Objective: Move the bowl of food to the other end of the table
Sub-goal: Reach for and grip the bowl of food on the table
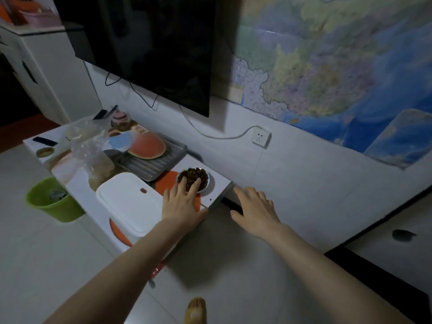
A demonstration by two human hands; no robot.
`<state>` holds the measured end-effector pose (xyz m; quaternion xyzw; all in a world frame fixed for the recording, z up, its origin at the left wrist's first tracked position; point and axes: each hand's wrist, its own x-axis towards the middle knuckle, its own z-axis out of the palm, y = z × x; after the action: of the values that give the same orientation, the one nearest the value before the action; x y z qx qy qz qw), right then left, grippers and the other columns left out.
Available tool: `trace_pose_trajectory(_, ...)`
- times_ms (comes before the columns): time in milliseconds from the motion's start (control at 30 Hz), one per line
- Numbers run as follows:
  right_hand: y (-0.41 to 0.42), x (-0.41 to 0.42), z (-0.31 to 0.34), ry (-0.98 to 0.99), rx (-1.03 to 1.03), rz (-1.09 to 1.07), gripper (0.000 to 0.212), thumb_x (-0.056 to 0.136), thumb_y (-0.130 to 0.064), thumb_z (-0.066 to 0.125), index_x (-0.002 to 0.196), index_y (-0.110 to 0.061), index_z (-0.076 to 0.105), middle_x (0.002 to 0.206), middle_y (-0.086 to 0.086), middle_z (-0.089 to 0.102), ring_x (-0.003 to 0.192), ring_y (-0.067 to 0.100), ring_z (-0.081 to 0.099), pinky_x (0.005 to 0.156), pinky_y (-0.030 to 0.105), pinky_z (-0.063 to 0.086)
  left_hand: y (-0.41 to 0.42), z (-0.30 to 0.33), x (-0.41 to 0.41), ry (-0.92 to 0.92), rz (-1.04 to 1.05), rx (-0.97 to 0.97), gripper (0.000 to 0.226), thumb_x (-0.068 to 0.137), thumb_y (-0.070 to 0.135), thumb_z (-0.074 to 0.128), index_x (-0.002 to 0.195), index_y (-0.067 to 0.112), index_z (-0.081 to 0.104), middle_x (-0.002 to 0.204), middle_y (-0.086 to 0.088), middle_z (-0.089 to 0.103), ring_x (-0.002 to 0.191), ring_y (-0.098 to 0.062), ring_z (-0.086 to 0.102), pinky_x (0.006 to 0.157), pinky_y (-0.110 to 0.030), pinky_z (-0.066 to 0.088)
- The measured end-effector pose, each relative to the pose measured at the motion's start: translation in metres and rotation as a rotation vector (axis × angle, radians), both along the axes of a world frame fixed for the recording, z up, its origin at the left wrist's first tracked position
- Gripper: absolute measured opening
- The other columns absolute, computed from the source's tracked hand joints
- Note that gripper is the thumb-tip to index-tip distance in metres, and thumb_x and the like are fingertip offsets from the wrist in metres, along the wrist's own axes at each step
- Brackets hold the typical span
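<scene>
Both forearms are reaching forward from the bottom of the view. The left hand [181, 202] is hovering over the near end of the worktop [217, 195], fingers spread and open, fingertips [195, 183] overlapping the near rim of the bowl of food [194, 178]; whether they are touching it cannot be told. The right hand [256, 211] is hanging open past the near right corner of the worktop, off the surface, gripping nothing.

The bowl, small and white and filled with dark food, is sitting at the near end close to the wall-side edge, partly on an orange patch of the top. By my reading the step in hand is the reach: no grip is formed, and the bowl is not lifted. The next move is calling for a firm hold on the rim, possibly with both hands, a level lift, then a carry along the length to the far end.

Obstacles are crowding that route. A white lidded box [131, 202] is sitting just left of the bowl. Beyond it, a metal tray [163, 163] is carrying a watermelon slice [147, 146], with a plastic bag [93, 150] beside. Toward the far end, a jar [120, 120], a small dish [45, 152] and a dark remote [44, 141] are taking much of the landing space, so bare surface looks scarce.

A green bin [50, 202] is standing on the floor beside the left edge. A dark screen [152, 47] is hanging above the worktop, limiting lift height near the wall.
</scene>
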<state>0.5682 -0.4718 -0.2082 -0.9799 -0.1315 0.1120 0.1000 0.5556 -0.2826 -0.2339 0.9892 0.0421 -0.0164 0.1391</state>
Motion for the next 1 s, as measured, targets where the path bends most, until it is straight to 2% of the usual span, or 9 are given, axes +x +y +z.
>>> trace_pose_trajectory(100,0.012,0.067,-0.015,0.048,0.001,0.038,0.067,0.094,-0.041,0.050,0.150,-0.022,0.018,0.154,0.011,0.029,0.136,0.035,0.029,0.109,0.050,0.031,0.009,-0.013,0.060,0.067,0.021,-0.045,0.084,0.082,0.053,0.055,0.149,0.031,0.008,0.161,-0.011,0.009,0.146,-0.032,0.010,0.119,-0.051,0.006)
trace_pose_trajectory(267,0.028,0.166,-0.045,0.164,0.064,0.124,0.070,0.093,-0.042,0.053,0.150,-0.023,0.017,0.154,0.008,0.029,0.137,0.031,0.028,0.110,0.051,0.031,0.029,-0.040,0.132,0.178,0.103,-0.159,0.093,0.079,0.053,0.063,0.149,0.027,0.008,0.160,-0.011,0.012,0.144,-0.032,0.017,0.118,-0.048,0.014)
trace_pose_trajectory(400,0.032,0.240,-0.078,0.260,0.145,0.215,0.078,0.088,-0.042,0.062,0.150,-0.025,0.018,0.152,0.005,0.034,0.136,0.027,0.032,0.108,0.042,0.033,0.043,-0.074,0.164,0.209,0.210,-0.292,0.098,0.075,0.048,0.069,0.149,0.027,0.009,0.157,-0.012,0.018,0.141,-0.034,0.026,0.114,-0.045,0.024)
trace_pose_trajectory(500,0.038,0.305,-0.116,0.360,0.196,0.294,0.086,0.083,-0.039,0.070,0.150,-0.029,0.017,0.152,0.004,0.034,0.135,0.024,0.034,0.100,0.031,0.033,0.048,-0.109,0.185,0.236,0.379,-0.415,0.105,0.069,0.048,0.075,0.149,0.027,0.010,0.156,-0.013,0.022,0.139,-0.033,0.029,0.113,-0.044,0.029)
trace_pose_trajectory(633,0.054,0.383,-0.168,0.498,0.189,0.429,0.091,0.081,-0.035,0.075,0.150,-0.028,0.017,0.148,0.006,0.038,0.132,0.024,0.039,0.096,0.030,0.036,0.043,-0.154,0.209,0.262,0.636,-0.530,0.110,0.063,0.046,0.081,0.148,0.031,0.013,0.156,-0.008,0.023,0.141,-0.028,0.028,0.110,-0.043,0.035)
trace_pose_trajectory(733,0.062,0.423,-0.206,0.594,0.221,0.521,0.096,0.078,-0.031,0.077,0.150,-0.032,0.014,0.145,0.006,0.041,0.127,0.018,0.041,0.093,0.025,0.034,0.032,-0.191,0.224,0.223,0.836,-0.653,0.115,0.059,0.040,0.085,0.149,0.031,0.013,0.154,-0.010,0.027,0.142,-0.027,0.027,0.110,-0.043,0.036)
trace_pose_trajectory(833,0.066,0.451,-0.252,0.647,0.255,0.557,0.102,0.073,-0.027,0.081,0.150,-0.034,0.013,0.145,0.003,0.042,0.122,0.009,0.039,0.092,0.025,0.035,0.026,-0.235,0.240,0.156,0.934,-0.729,0.122,0.054,0.034,0.090,0.149,0.027,0.015,0.152,-0.010,0.030,0.140,-0.025,0.029,0.112,-0.041,0.034)
trace_pose_trajectory(933,0.068,0.473,-0.302,0.676,0.285,0.561,0.109,0.069,-0.028,0.086,0.150,-0.032,0.014,0.149,-0.002,0.035,0.135,0.018,0.035,0.097,0.028,0.036,0.026,-0.281,0.251,0.083,0.982,-0.794,0.128,0.049,0.029,0.094,0.149,0.022,0.015,0.151,-0.012,0.029,0.140,-0.024,0.028,0.112,-0.037,0.030)
trace_pose_trajectory(1000,0.070,0.481,-0.332,0.690,0.314,0.576,0.114,0.065,-0.033,0.088,0.151,-0.032,0.013,0.150,-0.007,0.031,0.138,0.018,0.032,0.103,0.034,0.039,0.028,-0.312,0.253,0.019,0.991,-0.806,0.131,0.047,0.028,0.095,0.149,0.018,0.015,0.152,-0.011,0.029,0.141,-0.022,0.026,0.111,-0.035,0.029)
